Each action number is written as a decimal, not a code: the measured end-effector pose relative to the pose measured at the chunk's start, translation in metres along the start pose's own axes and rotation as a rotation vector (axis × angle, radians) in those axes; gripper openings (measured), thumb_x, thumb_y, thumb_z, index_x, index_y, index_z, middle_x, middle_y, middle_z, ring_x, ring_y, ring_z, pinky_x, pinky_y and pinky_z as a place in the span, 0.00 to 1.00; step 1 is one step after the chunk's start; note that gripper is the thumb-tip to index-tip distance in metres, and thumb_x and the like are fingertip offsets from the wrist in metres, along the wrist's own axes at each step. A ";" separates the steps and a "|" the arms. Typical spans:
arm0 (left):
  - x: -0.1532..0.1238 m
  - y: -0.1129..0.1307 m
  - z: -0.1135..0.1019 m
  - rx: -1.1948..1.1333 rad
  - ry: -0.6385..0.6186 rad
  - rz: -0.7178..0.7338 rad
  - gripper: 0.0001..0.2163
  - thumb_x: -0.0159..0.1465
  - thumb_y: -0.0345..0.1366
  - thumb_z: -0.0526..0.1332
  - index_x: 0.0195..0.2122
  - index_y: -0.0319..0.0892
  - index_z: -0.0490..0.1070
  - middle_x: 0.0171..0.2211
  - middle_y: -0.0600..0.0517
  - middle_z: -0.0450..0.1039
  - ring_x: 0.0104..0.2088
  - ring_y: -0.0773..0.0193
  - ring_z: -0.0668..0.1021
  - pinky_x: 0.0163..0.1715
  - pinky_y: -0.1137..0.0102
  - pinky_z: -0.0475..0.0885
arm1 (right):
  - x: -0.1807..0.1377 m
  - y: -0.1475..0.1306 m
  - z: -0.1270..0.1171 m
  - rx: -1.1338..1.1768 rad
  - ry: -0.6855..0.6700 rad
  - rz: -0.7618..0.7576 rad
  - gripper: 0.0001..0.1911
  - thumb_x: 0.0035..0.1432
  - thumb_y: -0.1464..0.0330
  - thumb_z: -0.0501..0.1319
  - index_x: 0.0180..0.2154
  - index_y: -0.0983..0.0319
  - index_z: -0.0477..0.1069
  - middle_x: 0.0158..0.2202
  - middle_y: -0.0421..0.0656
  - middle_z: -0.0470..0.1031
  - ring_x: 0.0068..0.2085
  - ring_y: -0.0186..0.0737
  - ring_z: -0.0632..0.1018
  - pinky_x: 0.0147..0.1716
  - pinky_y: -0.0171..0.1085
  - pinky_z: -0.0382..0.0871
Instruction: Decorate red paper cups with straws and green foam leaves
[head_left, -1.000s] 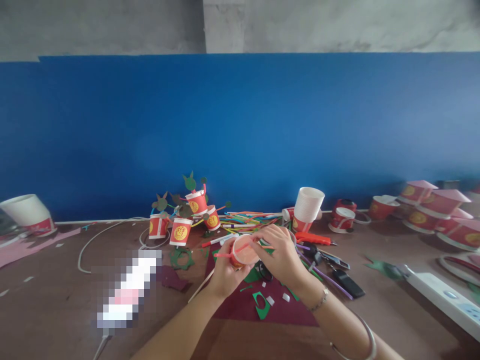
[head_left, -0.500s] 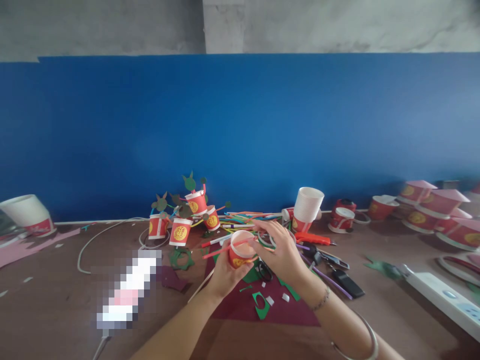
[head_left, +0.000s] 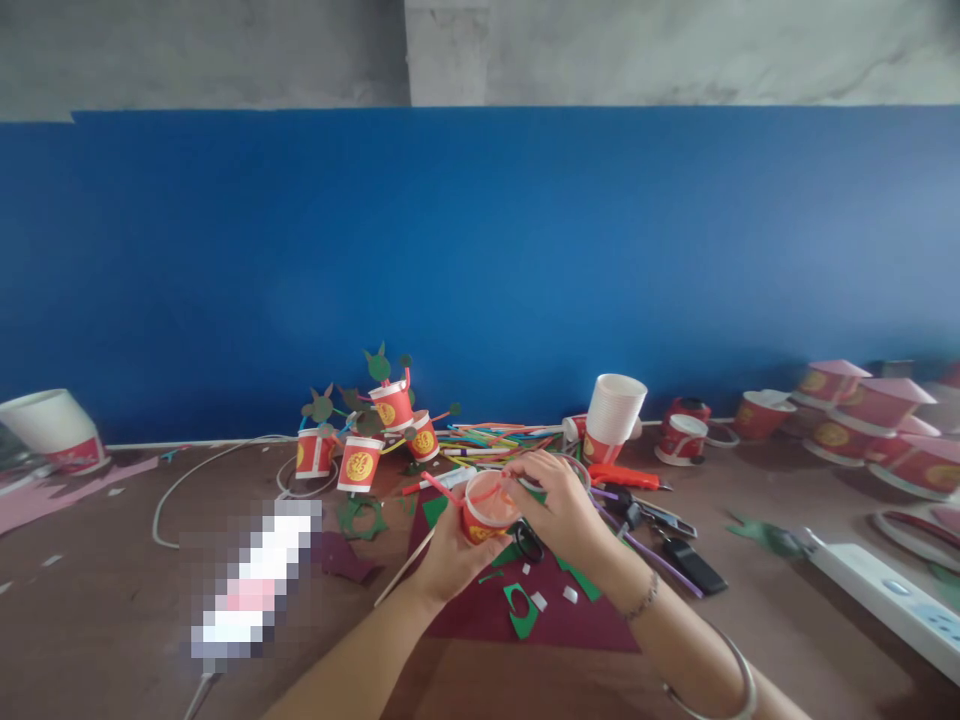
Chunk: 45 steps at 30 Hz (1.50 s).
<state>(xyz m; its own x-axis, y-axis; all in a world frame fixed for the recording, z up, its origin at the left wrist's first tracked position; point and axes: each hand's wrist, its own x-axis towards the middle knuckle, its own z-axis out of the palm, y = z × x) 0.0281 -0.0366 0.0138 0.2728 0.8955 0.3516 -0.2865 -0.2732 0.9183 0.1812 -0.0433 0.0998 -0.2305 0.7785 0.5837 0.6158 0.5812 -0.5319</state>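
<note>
My left hand [head_left: 454, 550] wraps round a small red-and-white paper cup [head_left: 484, 527] with a yellow emblem, its mouth tilted towards me. A pinkish-red drinking straw [head_left: 442, 487] pokes out over the cup's left side, and a stretch of it shows inside the mouth. At the right rim, my right hand [head_left: 559, 505] has thumb and fingers pinched together on the straw's inner end; the fingertips are partly hidden. Below the cup lie a dark red paper sheet [head_left: 540, 625], green paper with a round hole [head_left: 521, 612] and black-handled scissors [head_left: 529, 543].
Several decorated cups [head_left: 360, 463] stand at the back left, near a pile of coloured straws [head_left: 495, 436]. A cup stack [head_left: 615, 410], an orange-red cutter [head_left: 626, 477] and a black key fob [head_left: 694, 563] are further right. A white power strip [head_left: 892, 600] lies at the right.
The straw lay across the cup's mouth before; now its right part is down inside the cup and its left end angles upward. My right fingers have moved lower at the rim.
</note>
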 end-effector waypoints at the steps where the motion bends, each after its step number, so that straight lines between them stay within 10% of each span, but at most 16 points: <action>1: 0.000 0.000 0.000 0.000 -0.002 -0.002 0.26 0.53 0.34 0.68 0.52 0.42 0.61 0.51 0.44 0.70 0.52 0.52 0.73 0.52 0.59 0.68 | 0.000 0.000 0.000 0.014 0.000 0.024 0.05 0.57 0.70 0.58 0.30 0.60 0.71 0.32 0.42 0.76 0.37 0.41 0.73 0.40 0.40 0.62; 35: -0.002 0.002 0.001 0.124 0.003 0.054 0.25 0.52 0.32 0.67 0.50 0.46 0.60 0.49 0.47 0.69 0.49 0.54 0.73 0.49 0.60 0.70 | 0.000 0.002 0.007 0.094 0.037 0.056 0.08 0.58 0.70 0.56 0.27 0.60 0.71 0.33 0.43 0.76 0.38 0.42 0.74 0.41 0.41 0.66; 45: -0.005 0.001 -0.004 0.220 0.018 0.146 0.25 0.54 0.31 0.65 0.50 0.45 0.55 0.46 0.48 0.65 0.45 0.58 0.72 0.46 0.63 0.70 | -0.007 -0.008 0.004 -0.141 0.065 -0.221 0.08 0.61 0.72 0.54 0.34 0.60 0.71 0.36 0.44 0.75 0.41 0.43 0.72 0.42 0.43 0.61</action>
<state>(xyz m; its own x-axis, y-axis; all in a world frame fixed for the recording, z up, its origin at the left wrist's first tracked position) 0.0225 -0.0395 0.0117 0.2259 0.8465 0.4821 -0.1149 -0.4683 0.8761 0.1748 -0.0525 0.0972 -0.3247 0.6168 0.7170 0.6557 0.6932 -0.2993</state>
